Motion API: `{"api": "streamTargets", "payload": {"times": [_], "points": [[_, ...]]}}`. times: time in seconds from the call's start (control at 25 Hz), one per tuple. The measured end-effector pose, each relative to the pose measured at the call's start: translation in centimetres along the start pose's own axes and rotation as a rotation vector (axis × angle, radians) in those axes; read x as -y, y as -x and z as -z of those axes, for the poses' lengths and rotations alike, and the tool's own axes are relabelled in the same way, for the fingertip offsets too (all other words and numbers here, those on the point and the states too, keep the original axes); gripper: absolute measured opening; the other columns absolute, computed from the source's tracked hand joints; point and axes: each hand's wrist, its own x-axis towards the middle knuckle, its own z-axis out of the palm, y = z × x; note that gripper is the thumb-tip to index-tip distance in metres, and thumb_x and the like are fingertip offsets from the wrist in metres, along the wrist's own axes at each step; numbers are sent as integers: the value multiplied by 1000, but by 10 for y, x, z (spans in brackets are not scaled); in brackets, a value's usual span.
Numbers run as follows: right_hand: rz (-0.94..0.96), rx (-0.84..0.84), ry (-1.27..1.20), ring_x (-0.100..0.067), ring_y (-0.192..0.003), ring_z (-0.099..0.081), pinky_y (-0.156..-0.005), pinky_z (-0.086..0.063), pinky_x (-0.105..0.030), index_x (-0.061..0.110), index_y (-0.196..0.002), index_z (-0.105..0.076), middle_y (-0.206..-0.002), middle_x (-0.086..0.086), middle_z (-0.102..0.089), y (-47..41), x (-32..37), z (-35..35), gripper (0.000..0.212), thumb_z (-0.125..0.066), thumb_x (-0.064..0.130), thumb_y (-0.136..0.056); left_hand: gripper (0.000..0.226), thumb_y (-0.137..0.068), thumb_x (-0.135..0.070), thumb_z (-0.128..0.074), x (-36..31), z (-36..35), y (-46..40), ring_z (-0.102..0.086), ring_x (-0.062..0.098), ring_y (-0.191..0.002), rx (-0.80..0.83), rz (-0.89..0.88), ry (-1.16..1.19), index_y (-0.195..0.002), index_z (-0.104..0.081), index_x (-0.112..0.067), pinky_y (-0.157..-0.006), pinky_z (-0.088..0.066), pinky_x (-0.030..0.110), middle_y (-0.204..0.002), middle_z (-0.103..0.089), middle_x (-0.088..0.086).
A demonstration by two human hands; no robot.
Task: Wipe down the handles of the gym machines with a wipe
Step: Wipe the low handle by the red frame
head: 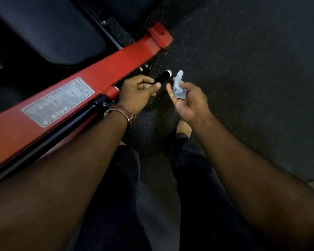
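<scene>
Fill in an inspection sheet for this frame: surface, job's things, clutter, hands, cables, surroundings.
Surface: dark speckled rubber floor, no spills visible.
Job's things: black cylindrical machine handle with silver end cap sticking out from the red metal frame beam; crumpled pale blue wipe just off the handle's tip, not touching it.
Clutter: nothing seen.
Hands: left hand curled round the handle near its base, brown leather watch strap on the wrist; right hand holds the wipe.
Cables: nothing seen.
Surroundings: black padded seat; grey label plate on the beam, text unreadable.
</scene>
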Motion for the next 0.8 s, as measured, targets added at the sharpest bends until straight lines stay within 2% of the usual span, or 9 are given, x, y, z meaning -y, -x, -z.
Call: {"api": "streamTargets", "payload": {"times": [0.08, 0.2, 0.28, 0.36, 0.48, 0.64, 0.76, 0.8], "points": [[23, 20, 117, -28, -110, -62, -96, -53, -39, -5, -118, -60, -124, -23, -63, 33, -1, -14, 23, -52, -4, -96, 21, -87, -13, -77, -33, 5, 29, -69, 9, -67, 23, -51, 81, -103, -70, -2, -61, -50, 16, -86, -73, 13], [77, 127, 296, -22, -98, -66, -91, -51, -31, -3, -127, -60, -130, -21, -64, 93, -3, -37, 34, -58, -1, -94, 17, -85, -7, -77, -81, 16, 74, -65, 6, -63, 54, -140, 166, -98, -71, 1, -62, -51, 17, -77, -71, 6], [131, 175, 387, -29, -101, -68, -93, -54, -35, -6, -121, -63, -122, -24, -67, 134, 0, -50, 32, -63, -4, -88, 15, -82, -5, -79, -109, 28, 106, -67, 8, -65, 54, -188, 191, -94, -71, 0, -64, -53, 20, -73, -72, 2], [197, 217, 509, -31, -97, -70, -94, -54, -40, -5, -105, -67, -111, -24, -71, 183, 10, -62, 23, -67, -7, -83, 22, -80, -3, -81, -141, 46, 143, -71, 15, -71, 53, -219, 206, -98, -70, 5, -67, -57, 26, -81, -75, 11], [271, 346, 665, -23, -76, -71, -72, -60, -32, 2, -85, -66, -87, -17, -73, 268, 27, -81, 11, -70, -8, -82, 26, -77, -4, -83, -186, 77, 203, -72, 26, -81, 80, -286, 212, -99, -71, 5, -78, -60, 39, -90, -75, 19], [371, 497, 788, -22, -68, -67, -65, -57, -35, 4, -77, -63, -74, -12, -70, 361, 44, -105, 14, -69, -5, -87, 15, -78, 5, -77, -232, 107, 271, -69, 18, -72, 23, -347, 262, -90, -74, -2, -68, -55, 27, -80, -75, 10], [467, 628, 849, -17, -58, -67, -53, -55, -27, 4, -76, -59, -65, -8, -69, 421, 50, -129, 17, -68, -7, -86, 16, -83, 10, -65, -268, 127, 317, -69, 21, -73, -65, -334, 413, -86, -73, -3, -72, -57, 31, -77, -74, 8], [492, 678, 861, -18, -59, -68, -53, -54, -26, 5, -77, -59, -66, -10, -68, 438, 49, -137, 18, -68, -7, -86, 16, -85, 11, -61, -279, 134, 331, -69, 18, -71, -91, -349, 465, -87, -71, -2, -70, -57, 28, -76, -74, 7]]}}
